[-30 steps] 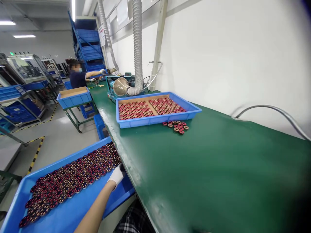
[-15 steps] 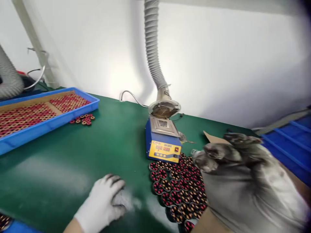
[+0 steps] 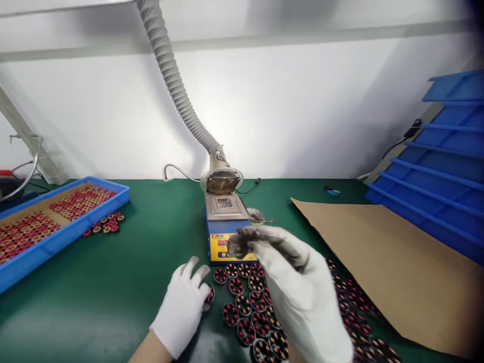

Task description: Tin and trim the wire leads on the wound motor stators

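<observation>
My left hand [image 3: 183,305], in a white glove, rests low over the green table with its thumb and fingers about a round black-rimmed part [image 3: 209,294] with red segments. This part sits at the left edge of a group of similar round parts [image 3: 245,330], with red or tan segments. My right hand [image 3: 298,282], gloved in white with blackened fingertips, hovers above the group. Its fingers are pinched together before the yellow front panel of a small blue hot plate [image 3: 228,206]; anything between them cannot be made out.
A grey extraction hose [image 3: 177,91] ends in a round hood [image 3: 221,180] above the hot plate. At left, a blue tray [image 3: 75,228] holds rows of small rings, with several loose rings [image 3: 106,224] beside it. Brown cardboard [image 3: 397,267] and stacked blue trays [image 3: 434,186] occupy the right.
The view has turned rightward. My right hand has come in from the right, in front of the hot plate. My left hand has moved from bare table to the round part.
</observation>
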Demonstrator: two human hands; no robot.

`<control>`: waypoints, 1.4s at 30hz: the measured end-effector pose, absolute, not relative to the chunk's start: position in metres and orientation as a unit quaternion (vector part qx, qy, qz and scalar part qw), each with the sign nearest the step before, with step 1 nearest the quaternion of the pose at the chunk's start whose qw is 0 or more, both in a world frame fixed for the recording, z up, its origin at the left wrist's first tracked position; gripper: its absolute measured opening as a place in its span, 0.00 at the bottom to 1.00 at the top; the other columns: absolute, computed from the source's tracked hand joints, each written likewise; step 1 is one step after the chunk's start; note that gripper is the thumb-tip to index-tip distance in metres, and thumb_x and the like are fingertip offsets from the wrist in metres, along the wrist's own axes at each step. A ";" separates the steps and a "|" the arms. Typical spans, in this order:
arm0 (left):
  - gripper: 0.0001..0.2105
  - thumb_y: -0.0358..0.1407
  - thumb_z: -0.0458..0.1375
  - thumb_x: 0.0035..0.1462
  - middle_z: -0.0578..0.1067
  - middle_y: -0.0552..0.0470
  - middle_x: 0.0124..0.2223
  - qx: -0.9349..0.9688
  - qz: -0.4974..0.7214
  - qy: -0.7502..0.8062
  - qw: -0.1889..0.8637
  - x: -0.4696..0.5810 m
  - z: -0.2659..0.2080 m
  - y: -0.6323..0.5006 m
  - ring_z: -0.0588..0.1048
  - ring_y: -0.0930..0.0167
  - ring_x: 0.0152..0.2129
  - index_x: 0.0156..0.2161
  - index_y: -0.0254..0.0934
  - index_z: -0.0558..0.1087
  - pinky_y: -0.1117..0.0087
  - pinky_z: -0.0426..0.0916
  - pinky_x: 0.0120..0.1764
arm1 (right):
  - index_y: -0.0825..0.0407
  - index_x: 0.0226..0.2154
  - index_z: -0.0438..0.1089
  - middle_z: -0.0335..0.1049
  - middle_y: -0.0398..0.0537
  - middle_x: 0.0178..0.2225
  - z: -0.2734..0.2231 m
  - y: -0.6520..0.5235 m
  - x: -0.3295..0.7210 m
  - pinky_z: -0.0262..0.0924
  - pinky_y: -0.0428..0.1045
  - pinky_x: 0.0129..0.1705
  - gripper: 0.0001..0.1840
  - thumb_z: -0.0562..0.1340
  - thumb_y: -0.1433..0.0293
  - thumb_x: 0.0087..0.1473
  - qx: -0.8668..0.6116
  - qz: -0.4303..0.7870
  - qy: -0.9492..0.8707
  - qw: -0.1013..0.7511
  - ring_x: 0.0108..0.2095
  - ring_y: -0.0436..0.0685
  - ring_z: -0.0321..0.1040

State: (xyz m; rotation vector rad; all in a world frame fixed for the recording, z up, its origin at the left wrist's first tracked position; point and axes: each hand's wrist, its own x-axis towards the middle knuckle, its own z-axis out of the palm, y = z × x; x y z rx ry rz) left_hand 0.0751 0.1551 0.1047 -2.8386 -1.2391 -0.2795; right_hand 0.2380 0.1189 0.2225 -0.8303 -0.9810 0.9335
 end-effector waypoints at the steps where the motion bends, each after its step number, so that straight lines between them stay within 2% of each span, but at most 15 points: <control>1: 0.04 0.30 0.58 0.50 0.67 0.47 0.53 -0.901 -0.133 -0.410 0.035 0.072 0.121 0.156 0.55 0.52 0.54 0.33 0.37 0.68 0.49 0.59 0.49 | 0.43 0.30 0.75 0.75 0.43 0.30 0.220 0.126 0.236 0.66 0.51 0.36 0.06 0.65 0.63 0.45 -0.389 0.410 -0.434 0.702 0.31 0.55 0.71; 3: 0.04 0.30 0.55 0.53 0.65 0.48 0.53 -0.862 -0.274 -0.418 0.084 0.071 0.155 0.156 0.54 0.54 0.55 0.36 0.40 0.65 0.50 0.60 0.48 | 0.47 0.31 0.74 0.74 0.45 0.33 0.218 0.138 0.230 0.64 0.52 0.41 0.08 0.65 0.63 0.45 -0.411 0.417 -0.417 0.695 0.35 0.56 0.69; 6: 0.03 0.33 0.53 0.56 0.66 0.48 0.50 -0.786 -0.463 -0.383 0.147 0.082 0.195 0.156 0.57 0.56 0.53 0.36 0.42 0.62 0.51 0.62 0.47 | 0.49 0.35 0.71 0.73 0.47 0.36 0.218 0.145 0.220 0.61 0.53 0.45 0.14 0.66 0.63 0.42 -0.328 0.541 -0.392 0.668 0.38 0.57 0.68; 9: 0.04 0.32 0.52 0.55 0.65 0.49 0.49 -0.750 -0.541 -0.353 0.143 0.095 0.205 0.156 0.60 0.58 0.51 0.36 0.43 0.63 0.53 0.64 0.46 | 0.47 0.36 0.70 0.73 0.45 0.37 0.217 0.144 0.215 0.63 0.52 0.43 0.18 0.69 0.66 0.38 -0.186 0.668 -0.337 0.637 0.37 0.56 0.69; 11: 0.11 0.32 0.53 0.52 0.62 0.47 0.52 -0.743 -0.566 -0.345 0.091 0.099 0.201 0.156 0.63 0.59 0.49 0.42 0.44 0.63 0.56 0.67 0.44 | 0.46 0.36 0.70 0.73 0.45 0.36 0.216 0.144 0.215 0.63 0.51 0.41 0.19 0.69 0.68 0.37 -0.180 0.662 -0.322 0.653 0.36 0.55 0.70; 14: 0.27 0.32 0.54 0.50 0.56 0.41 0.57 -0.767 -0.539 -0.348 0.030 0.093 0.195 0.159 0.60 0.58 0.52 0.55 0.40 0.53 0.57 0.66 0.46 | 0.50 0.32 0.71 0.73 0.45 0.30 0.215 0.147 0.216 0.64 0.49 0.36 0.19 0.70 0.73 0.31 -0.277 0.566 -0.384 0.675 0.31 0.54 0.69; 16: 0.26 0.30 0.50 0.54 0.58 0.41 0.57 -0.815 -0.480 -0.322 0.039 0.085 0.195 0.163 0.60 0.59 0.52 0.58 0.38 0.51 0.58 0.64 0.48 | 0.51 0.29 0.69 0.72 0.43 0.26 0.215 0.151 0.214 0.64 0.48 0.31 0.20 0.68 0.78 0.26 -0.340 0.504 -0.436 0.664 0.28 0.54 0.68; 18: 0.19 0.30 0.47 0.57 0.65 0.45 0.52 -0.846 -0.450 -0.283 0.047 0.078 0.196 0.168 0.66 0.63 0.48 0.54 0.40 0.58 0.62 0.65 0.46 | 0.50 0.28 0.68 0.71 0.42 0.25 0.213 0.154 0.210 0.64 0.48 0.30 0.20 0.67 0.79 0.25 -0.387 0.464 -0.460 0.651 0.28 0.54 0.66; 21: 0.13 0.30 0.49 0.56 0.71 0.51 0.45 -0.846 -0.468 -0.257 0.015 0.073 0.195 0.174 0.69 0.68 0.41 0.47 0.42 0.63 0.67 0.66 0.42 | 0.50 0.27 0.66 0.68 0.39 0.25 0.205 0.157 0.207 0.61 0.46 0.27 0.22 0.67 0.81 0.23 -0.402 0.461 -0.468 0.638 0.26 0.51 0.63; 24: 0.17 0.27 0.53 0.50 0.71 0.55 0.44 -0.831 -0.478 -0.282 -0.037 0.070 0.195 0.173 0.70 0.70 0.40 0.46 0.44 0.63 0.71 0.66 0.42 | 0.49 0.29 0.67 0.66 0.39 0.24 0.198 0.157 0.216 0.60 0.45 0.26 0.24 0.69 0.80 0.22 -0.318 0.518 -0.514 0.606 0.26 0.51 0.63; 29: 0.23 0.24 0.50 0.43 0.72 0.59 0.42 -0.840 -0.460 -0.275 -0.086 0.065 0.207 0.164 0.71 0.74 0.37 0.45 0.45 0.64 0.75 0.67 0.41 | 0.45 0.31 0.74 0.69 0.44 0.31 0.204 0.151 0.229 0.62 0.48 0.35 0.14 0.70 0.71 0.36 -0.285 0.449 -0.595 0.602 0.32 0.54 0.66; 31: 0.21 0.23 0.49 0.43 0.72 0.57 0.42 -0.850 -0.451 -0.265 -0.063 0.066 0.213 0.162 0.71 0.74 0.38 0.44 0.42 0.65 0.73 0.67 0.41 | 0.44 0.29 0.75 0.68 0.44 0.29 0.207 0.150 0.227 0.62 0.48 0.35 0.11 0.70 0.70 0.37 -0.286 0.411 -0.608 0.616 0.31 0.54 0.67; 35: 0.14 0.24 0.50 0.49 0.73 0.49 0.40 -0.864 -0.440 -0.238 0.056 0.068 0.216 0.161 0.70 0.69 0.38 0.44 0.34 0.65 0.65 0.65 0.39 | 0.47 0.20 0.74 0.67 0.43 0.23 0.206 0.150 0.220 0.61 0.46 0.32 0.03 0.68 0.70 0.40 -0.280 0.374 -0.574 0.672 0.27 0.52 0.64; 39: 0.13 0.24 0.49 0.49 0.73 0.49 0.39 -0.851 -0.443 -0.266 0.096 0.066 0.216 0.159 0.70 0.68 0.37 0.42 0.33 0.67 0.63 0.64 0.38 | 0.48 0.26 0.73 0.70 0.44 0.26 0.206 0.145 0.224 0.62 0.47 0.33 0.04 0.65 0.65 0.44 -0.282 0.486 -0.413 0.717 0.28 0.51 0.65; 42: 0.12 0.25 0.50 0.50 0.73 0.49 0.39 -0.846 -0.451 -0.267 0.098 0.064 0.216 0.158 0.70 0.69 0.37 0.41 0.33 0.67 0.65 0.64 0.39 | 0.48 0.28 0.74 0.71 0.45 0.26 0.208 0.144 0.224 0.63 0.47 0.32 0.12 0.71 0.70 0.33 -0.313 0.471 -0.480 0.670 0.28 0.53 0.67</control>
